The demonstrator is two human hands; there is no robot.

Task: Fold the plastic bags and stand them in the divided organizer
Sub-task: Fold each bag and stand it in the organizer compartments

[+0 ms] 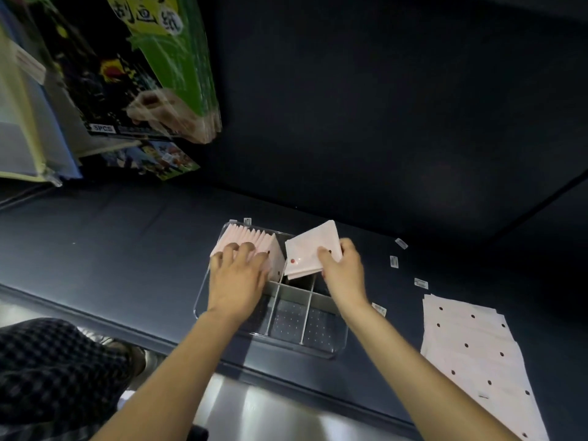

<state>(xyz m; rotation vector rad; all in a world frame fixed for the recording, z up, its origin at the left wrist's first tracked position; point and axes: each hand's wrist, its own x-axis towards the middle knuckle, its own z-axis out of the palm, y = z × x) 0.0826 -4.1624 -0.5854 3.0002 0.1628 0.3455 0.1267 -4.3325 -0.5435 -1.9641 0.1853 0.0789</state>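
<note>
A clear divided organizer (321, 348) stands on the dark shelf in front of me. Several folded pale pink bags (246, 238) stand upright in its far left compartment. My left hand (237, 281) rests on their tops with straight fingers. My right hand (343, 275) pinches another folded pink bag (310, 249) with red dots, tilted over the far right compartment. The near compartments hold nothing that I can see. A stack of flat dotted pink bags (474, 354) lies on the shelf to the right.
Small white labels (394, 261) lie scattered on the shelf right of the organizer. Hanging packaged goods (133, 74) and folders crowd the upper left. The shelf's front edge runs below the organizer, with a shiny floor and a checked garment (57, 370) beneath.
</note>
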